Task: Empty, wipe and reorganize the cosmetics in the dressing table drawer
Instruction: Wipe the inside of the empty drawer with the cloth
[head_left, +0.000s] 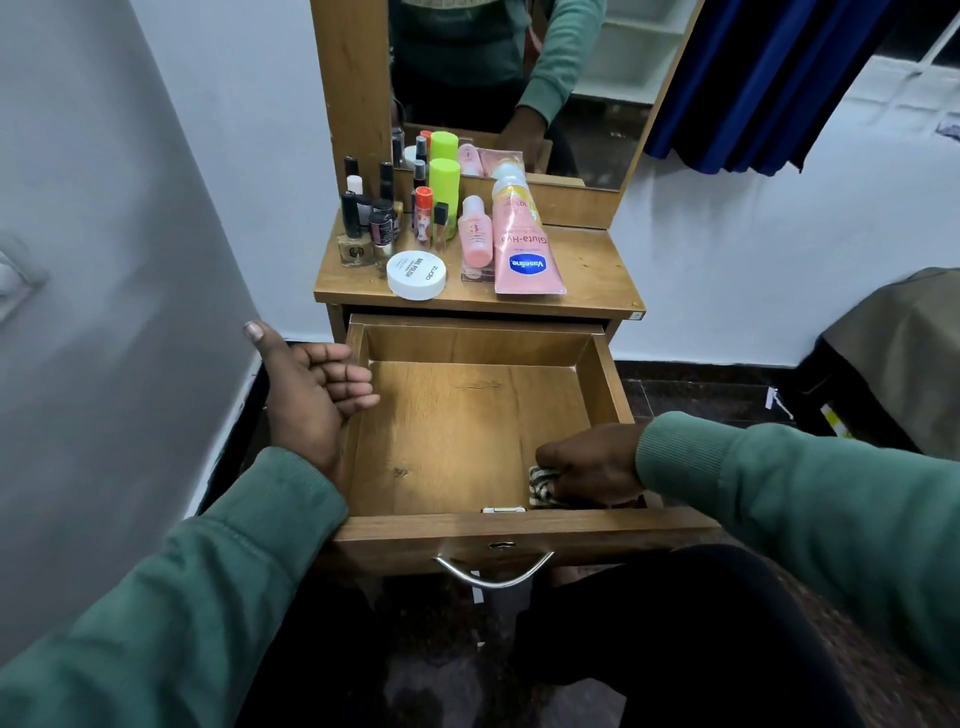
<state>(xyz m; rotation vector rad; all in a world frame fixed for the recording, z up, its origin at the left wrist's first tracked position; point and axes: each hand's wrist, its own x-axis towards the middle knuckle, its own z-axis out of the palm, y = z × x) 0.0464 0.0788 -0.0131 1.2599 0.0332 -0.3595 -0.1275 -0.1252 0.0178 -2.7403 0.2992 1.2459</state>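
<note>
**Wiping the emptied drawer**

The left hand (311, 395) hangs loosely curled and holds nothing at the left wall of the drawer (467, 530); pressing it on that wall would likely steady the drawer. Nail polish bottles (363, 218), a white jar (416, 274) and a Vaseline tube (524, 249) sit on the worktop (587, 280) behind. The right hand (592, 467) clutches a striped cloth (543, 486) in the near right corner. Sweep along each edge, pressing into the corners.

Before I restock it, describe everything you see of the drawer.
The drawer is wood-grain board, pulled out below the dressing table top, its floor bare. Its front carries a curved metal handle and a keyhole. The right hand holds a striped cloth in its front right corner; the left hand hovers at its left wall.
</note>
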